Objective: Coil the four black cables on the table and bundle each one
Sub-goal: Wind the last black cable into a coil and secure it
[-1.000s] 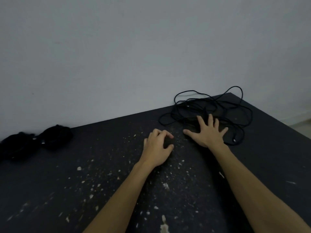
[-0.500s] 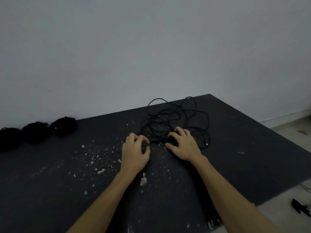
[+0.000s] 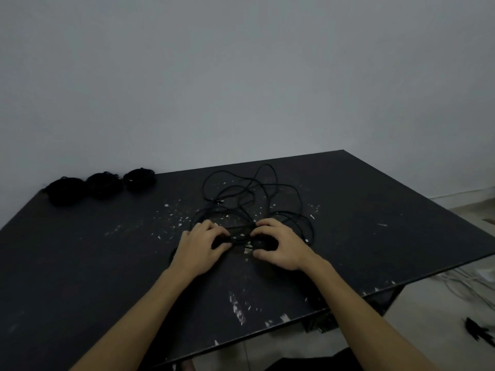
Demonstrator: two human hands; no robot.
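At the centre of the frame, a loose black cable (image 3: 247, 199) sprawls in tangled loops on the dark, paint-flecked table (image 3: 80, 263). The left hand (image 3: 199, 249) and right hand (image 3: 281, 246), fingers curled, each grip gathered strands at the tangle's near edge. Three coiled black bundles (image 3: 103, 184) sit in a row at the table's far edge, upper left.
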